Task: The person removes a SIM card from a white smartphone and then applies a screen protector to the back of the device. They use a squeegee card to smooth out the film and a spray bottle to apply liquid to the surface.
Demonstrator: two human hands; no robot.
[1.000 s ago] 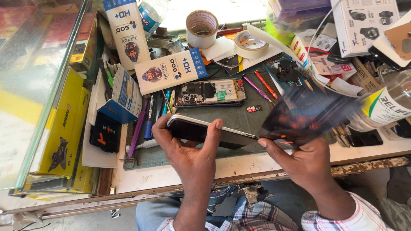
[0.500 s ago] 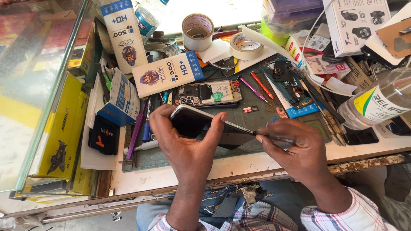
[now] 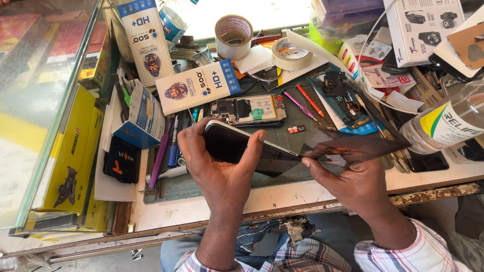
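Cluttered from edge to edge, the repair surface (image 3: 282,194) carried rolls of tape (image 3: 233,36), long white boxes (image 3: 197,86), an opened phone with its board and battery bared (image 3: 248,109), thin red and pink tools (image 3: 305,100), a clear bottle (image 3: 443,126) at the right and a glass case (image 3: 45,90) at the left; a dark mat lay under the middle of it all.

By the look of it, the step in hand was the peeling of a thin dark sheet (image 3: 353,148) — a film or a panel, it could not be told which — off the face of a dark phone (image 3: 242,148); the left hand (image 3: 222,174) was clamped round the phone's near end, fingers curled over the top edge and thumb pressed on the lower one, holding it tilted above the mat; the right hand (image 3: 353,181) pinched the sheet close to where it met the phone's right end, thumb on top, the rest of the sheet fanning out to the right, clear of the surface.

A next move would seem to call for a slow, even pull along the phone's length, the left hand's clamp kept firm — a jerk could crease or crack the sheet. So the phone lay inside the left hand, and just beside the right, the sheet bridging the two.
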